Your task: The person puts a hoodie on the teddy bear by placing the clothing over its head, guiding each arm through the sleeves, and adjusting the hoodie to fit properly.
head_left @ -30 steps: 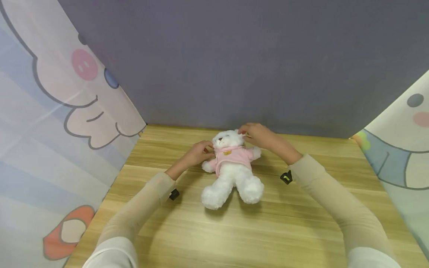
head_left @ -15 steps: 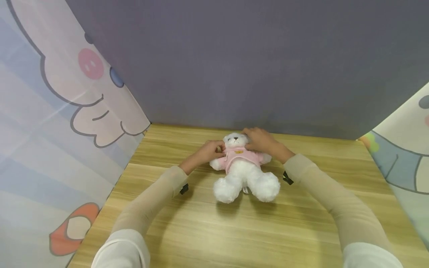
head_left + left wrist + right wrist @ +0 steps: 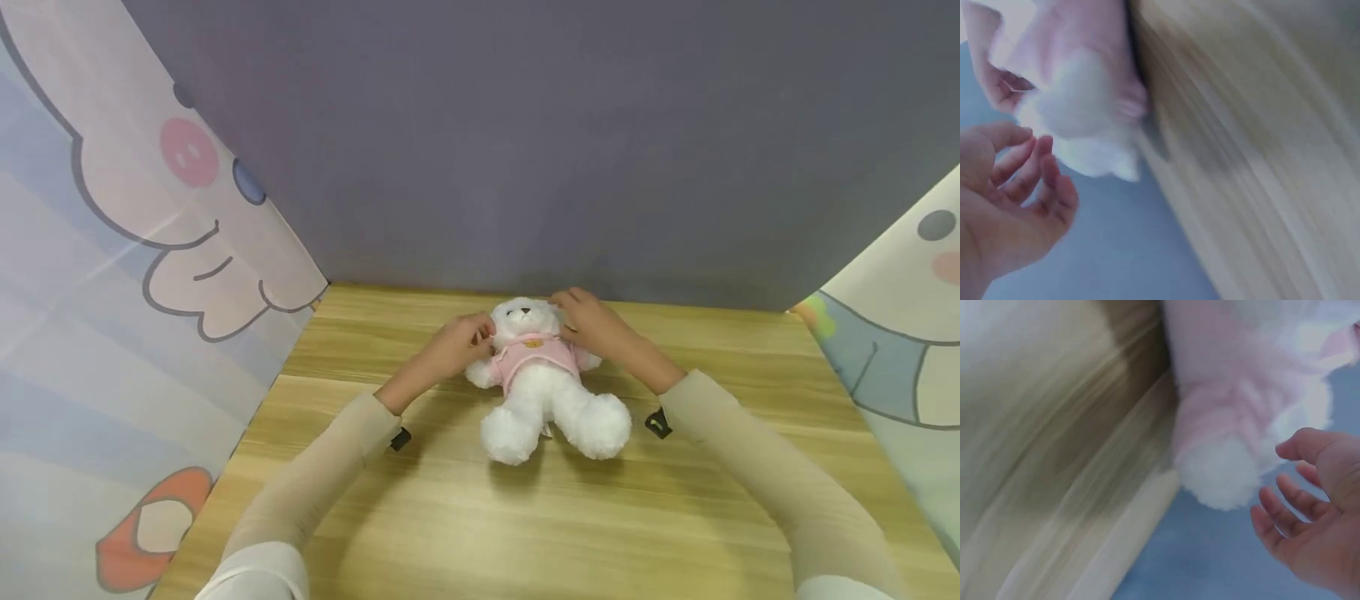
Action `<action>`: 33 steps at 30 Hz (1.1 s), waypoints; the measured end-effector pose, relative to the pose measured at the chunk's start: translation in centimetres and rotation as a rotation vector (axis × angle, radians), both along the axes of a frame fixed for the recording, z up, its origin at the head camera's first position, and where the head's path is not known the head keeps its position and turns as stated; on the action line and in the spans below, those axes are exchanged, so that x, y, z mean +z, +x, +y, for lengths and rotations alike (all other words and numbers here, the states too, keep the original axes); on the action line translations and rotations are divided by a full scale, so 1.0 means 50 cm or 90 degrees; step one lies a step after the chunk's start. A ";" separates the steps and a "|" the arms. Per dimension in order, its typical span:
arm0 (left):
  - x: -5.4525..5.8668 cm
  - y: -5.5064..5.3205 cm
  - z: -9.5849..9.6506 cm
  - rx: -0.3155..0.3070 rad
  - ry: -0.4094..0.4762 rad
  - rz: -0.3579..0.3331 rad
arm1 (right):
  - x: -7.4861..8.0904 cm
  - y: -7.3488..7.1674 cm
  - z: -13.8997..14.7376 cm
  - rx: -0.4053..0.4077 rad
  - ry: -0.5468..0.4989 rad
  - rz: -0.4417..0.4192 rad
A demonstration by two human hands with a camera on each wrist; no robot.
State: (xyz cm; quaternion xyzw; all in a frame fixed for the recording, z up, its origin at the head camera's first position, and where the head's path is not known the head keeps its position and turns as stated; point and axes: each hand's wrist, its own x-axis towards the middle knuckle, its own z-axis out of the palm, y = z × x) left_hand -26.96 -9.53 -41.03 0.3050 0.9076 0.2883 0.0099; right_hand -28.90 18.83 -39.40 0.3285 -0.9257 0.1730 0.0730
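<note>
A white plush teddy bear [image 3: 540, 385] in a pink shirt [image 3: 546, 355] is at the far side of the table, legs towards me and face up. My left hand [image 3: 456, 343] is at the left side of its head, fingers loosely bent. In the left wrist view, the left hand [image 3: 1013, 200] has thumb and fingertips close together beside the white fur [image 3: 1085, 103]. At the other side of the head is my right hand [image 3: 596, 327]. Its relaxed, spread fingers are near the bear's fur in the right wrist view. Whether the fingertips touch is hard to tell.
A wooden table [image 3: 465, 533] lies under the bear. Behind it rises a grey panel [image 3: 510, 150]. Cartoon-printed curtains [image 3: 112, 350] stand at both sides. Small black wrist devices [image 3: 658, 422] hang below the sleeves.
The bear's head has turned from leaning left to facing straight up towards me, and its legs have shifted right. Both hands have stayed beside the head with small movements.
</note>
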 end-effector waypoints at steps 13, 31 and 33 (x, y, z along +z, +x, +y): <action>-0.041 0.088 0.036 -0.111 -0.086 0.117 | -0.013 0.123 -0.012 0.108 0.013 -0.043; -0.075 0.042 -0.023 0.024 0.064 -0.046 | -0.018 0.124 0.055 0.129 -0.093 -0.115; -0.083 0.027 -0.021 0.019 0.051 -0.083 | -0.025 0.113 0.057 0.085 -0.107 -0.083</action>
